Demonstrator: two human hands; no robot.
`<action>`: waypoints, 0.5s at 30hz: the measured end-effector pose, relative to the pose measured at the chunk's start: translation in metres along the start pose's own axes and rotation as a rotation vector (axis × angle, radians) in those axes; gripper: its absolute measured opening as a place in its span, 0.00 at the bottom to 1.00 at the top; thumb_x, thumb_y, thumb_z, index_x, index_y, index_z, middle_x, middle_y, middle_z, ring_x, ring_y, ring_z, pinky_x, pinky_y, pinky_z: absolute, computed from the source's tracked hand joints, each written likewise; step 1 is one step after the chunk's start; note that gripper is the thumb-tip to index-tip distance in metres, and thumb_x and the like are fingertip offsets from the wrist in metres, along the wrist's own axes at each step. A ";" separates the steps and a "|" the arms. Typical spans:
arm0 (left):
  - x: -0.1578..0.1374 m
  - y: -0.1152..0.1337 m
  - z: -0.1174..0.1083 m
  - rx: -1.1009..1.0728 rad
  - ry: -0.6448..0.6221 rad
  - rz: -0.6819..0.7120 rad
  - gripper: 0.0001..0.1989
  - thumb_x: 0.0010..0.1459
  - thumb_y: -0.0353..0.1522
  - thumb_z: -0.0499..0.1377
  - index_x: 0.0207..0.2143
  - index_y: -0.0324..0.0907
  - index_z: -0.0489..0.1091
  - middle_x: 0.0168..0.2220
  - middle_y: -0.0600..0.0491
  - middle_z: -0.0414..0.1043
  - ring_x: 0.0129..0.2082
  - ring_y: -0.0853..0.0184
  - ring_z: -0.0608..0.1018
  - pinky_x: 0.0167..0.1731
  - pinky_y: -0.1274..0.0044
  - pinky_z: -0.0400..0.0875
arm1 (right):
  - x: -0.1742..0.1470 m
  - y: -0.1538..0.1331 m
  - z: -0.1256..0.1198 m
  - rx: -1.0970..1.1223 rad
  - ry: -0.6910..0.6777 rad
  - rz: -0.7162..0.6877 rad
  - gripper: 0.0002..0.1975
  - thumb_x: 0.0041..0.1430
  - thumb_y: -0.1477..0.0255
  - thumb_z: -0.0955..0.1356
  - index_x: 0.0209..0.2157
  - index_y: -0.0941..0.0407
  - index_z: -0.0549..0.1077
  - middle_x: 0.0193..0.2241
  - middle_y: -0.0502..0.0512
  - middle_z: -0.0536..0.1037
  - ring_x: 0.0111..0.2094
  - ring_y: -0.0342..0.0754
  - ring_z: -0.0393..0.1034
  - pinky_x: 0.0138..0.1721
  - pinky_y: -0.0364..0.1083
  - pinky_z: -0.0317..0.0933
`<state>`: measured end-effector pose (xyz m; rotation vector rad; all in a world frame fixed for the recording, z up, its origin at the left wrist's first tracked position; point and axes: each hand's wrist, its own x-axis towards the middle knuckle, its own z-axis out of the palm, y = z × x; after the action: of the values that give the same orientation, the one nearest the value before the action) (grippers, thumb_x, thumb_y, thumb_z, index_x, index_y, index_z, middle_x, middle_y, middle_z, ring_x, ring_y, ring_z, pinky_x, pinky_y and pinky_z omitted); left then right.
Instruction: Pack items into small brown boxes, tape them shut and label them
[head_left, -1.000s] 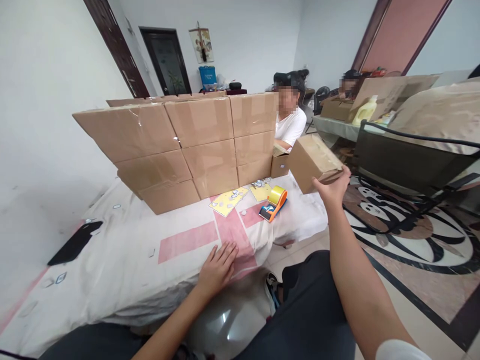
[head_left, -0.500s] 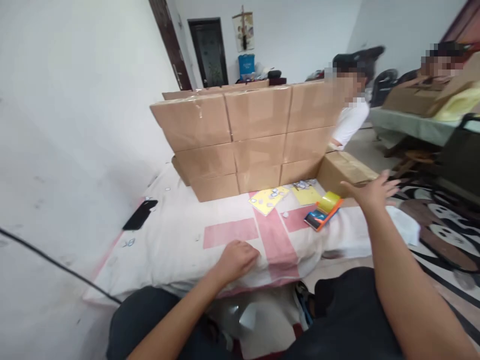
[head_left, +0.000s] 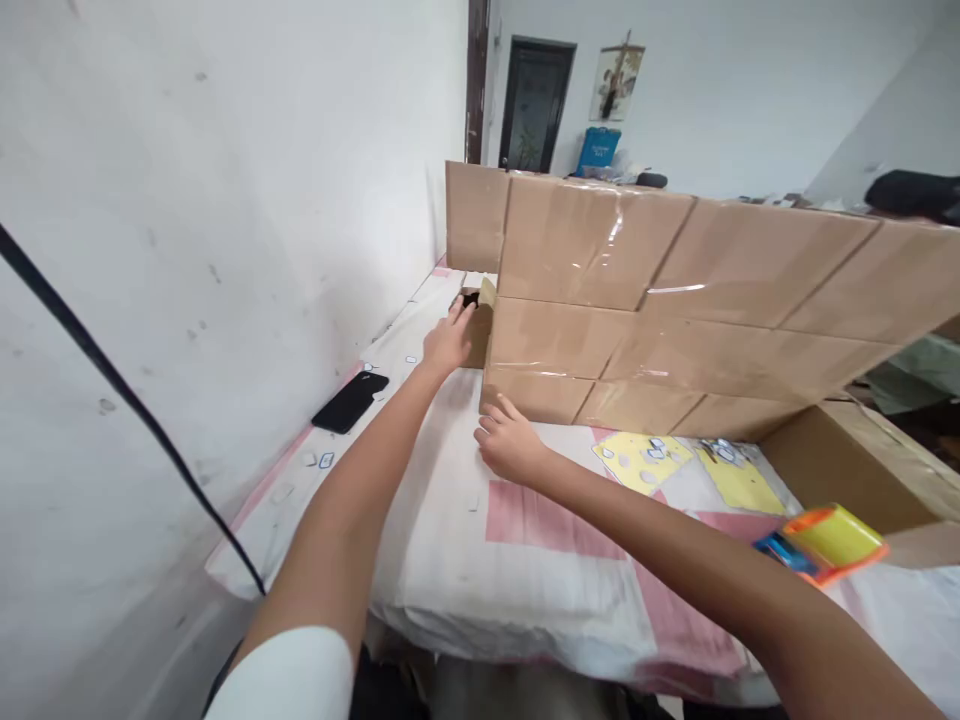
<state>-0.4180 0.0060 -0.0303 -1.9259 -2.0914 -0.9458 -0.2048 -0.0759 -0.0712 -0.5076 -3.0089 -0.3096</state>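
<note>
A stack of brown cardboard boxes (head_left: pixel 570 340), bound with clear tape, stands on the cloth-covered table. At its left end, my left hand (head_left: pixel 448 340) is on a smaller cardboard box (head_left: pixel 478 335) with a dark opening. Its fingers hook over that box's upper edge. My right hand (head_left: pixel 511 442) rests by the stack's lower left corner, fingers loosely bent and partly apart, with nothing visible in them. A tape dispenser with a yellow roll (head_left: pixel 832 540) lies beyond my right forearm.
A black phone (head_left: pixel 350 402) lies near the wall on the left. An open cardboard box (head_left: pixel 862 460) sits at the right end of the stack. Yellow patterned patches (head_left: pixel 641 460) show on the tablecloth (head_left: pixel 442 540). A black cable (head_left: pixel 142 410) crosses the left side.
My view has turned left. My left hand has reached forward to the smaller box. My right hand has come from beside the tape dispenser to the stack's lower left corner.
</note>
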 end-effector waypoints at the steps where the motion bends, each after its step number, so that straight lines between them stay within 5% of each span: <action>1: 0.016 0.002 0.004 0.024 -0.002 -0.020 0.36 0.55 0.25 0.59 0.66 0.49 0.58 0.69 0.45 0.55 0.57 0.53 0.71 0.48 0.65 0.71 | 0.026 0.001 0.000 -0.010 -0.066 -0.029 0.14 0.60 0.79 0.63 0.41 0.64 0.80 0.41 0.70 0.80 0.54 0.63 0.67 0.69 0.64 0.36; 4: 0.039 -0.004 0.008 0.025 0.075 -0.133 0.22 0.61 0.25 0.54 0.57 0.44 0.68 0.60 0.40 0.65 0.55 0.51 0.72 0.51 0.61 0.68 | 0.094 0.012 -0.006 -0.003 -0.225 0.019 0.14 0.55 0.80 0.67 0.41 0.65 0.80 0.44 0.72 0.80 0.53 0.65 0.68 0.68 0.65 0.33; 7: 0.023 -0.037 0.002 -0.031 0.226 -0.238 0.14 0.65 0.26 0.49 0.45 0.42 0.73 0.51 0.42 0.68 0.50 0.54 0.73 0.50 0.62 0.68 | 0.151 0.032 -0.017 -0.018 -0.384 0.355 0.18 0.53 0.81 0.69 0.47 0.66 0.79 0.51 0.75 0.77 0.60 0.71 0.62 0.66 0.71 0.31; 11: -0.028 -0.103 -0.009 -0.238 0.702 -0.241 0.14 0.60 0.23 0.52 0.43 0.44 0.73 0.48 0.46 0.63 0.50 0.60 0.71 0.52 0.68 0.68 | 0.230 0.060 -0.021 -0.069 -0.549 0.668 0.26 0.51 0.81 0.71 0.54 0.67 0.74 0.57 0.78 0.71 0.62 0.77 0.58 0.57 0.81 0.42; 15: -0.054 -0.148 -0.011 -0.309 0.929 -0.235 0.14 0.56 0.21 0.54 0.42 0.41 0.73 0.47 0.46 0.58 0.49 0.61 0.70 0.54 0.68 0.66 | 0.284 0.090 -0.004 0.082 -0.425 0.938 0.35 0.57 0.67 0.72 0.64 0.63 0.64 0.66 0.80 0.57 0.67 0.80 0.46 0.53 0.82 0.48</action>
<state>-0.5516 -0.0428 -0.1002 -0.9666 -1.6482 -1.8375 -0.4427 0.0961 -0.0204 -2.0449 -2.6812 0.0032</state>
